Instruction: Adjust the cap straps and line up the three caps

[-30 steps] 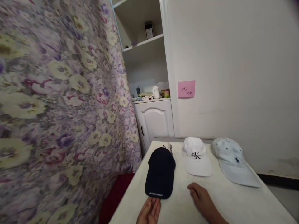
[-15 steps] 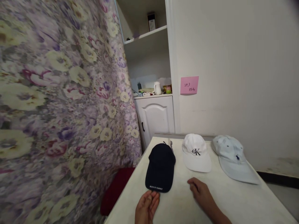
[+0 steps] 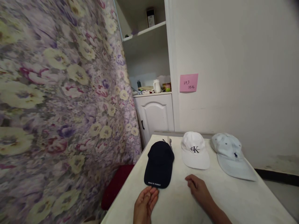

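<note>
A dark navy cap with small white lettering along its brim lies on the left of the cream-topped table. My left hand is at the front edge of that brim, palm partly up, fingers loosely extended and gripping nothing; whether the fingertips touch the brim I cannot tell. To the right sits a white cap with dark letters on its front. My right hand rests low over the table in front of it, fingers loosely bent and holding nothing. A pale blue cap with a small dark emblem lies furthest right.
A floral curtain hangs along the left, above a dark red seat. Behind the table stand a white cabinet and shelves, with a white jug on the counter. A pink note is on the wall.
The view has tipped down slightly, so the caps and table appear a little higher. Both hands keep nearly the same places beside the caps.
</note>
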Available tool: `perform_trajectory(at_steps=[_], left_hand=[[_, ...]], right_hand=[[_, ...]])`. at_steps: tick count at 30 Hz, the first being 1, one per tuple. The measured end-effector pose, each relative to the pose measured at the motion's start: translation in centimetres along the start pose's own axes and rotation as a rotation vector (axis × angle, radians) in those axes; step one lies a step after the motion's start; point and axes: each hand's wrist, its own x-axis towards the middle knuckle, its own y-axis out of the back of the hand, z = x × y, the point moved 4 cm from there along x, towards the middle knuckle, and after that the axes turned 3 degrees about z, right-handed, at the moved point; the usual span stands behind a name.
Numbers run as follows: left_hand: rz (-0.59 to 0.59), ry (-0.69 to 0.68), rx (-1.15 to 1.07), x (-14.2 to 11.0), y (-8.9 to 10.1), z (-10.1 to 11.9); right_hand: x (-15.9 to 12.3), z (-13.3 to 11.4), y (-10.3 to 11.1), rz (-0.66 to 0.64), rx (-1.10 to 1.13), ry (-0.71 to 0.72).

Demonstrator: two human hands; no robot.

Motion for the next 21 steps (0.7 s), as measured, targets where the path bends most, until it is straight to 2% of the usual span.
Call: perform_trajectory(at_steps=[4,9,21], left_hand=[[-0.015,-0.012,0.007,0.0,0.0,0.3],[-0.002,-0.001,0.010,-0.2,0.9,0.4],[-0.082,0.039,-0.067,0.5,1.5,-0.1]], right_hand=[[0.0,0.0,0.1,-0.004,-0.003,0.006],[0.0,-0.1,0.2,0.003,-0.003,0.017],[-0.2,-0.2,0.2,-0.020,-0.013,0.005]])
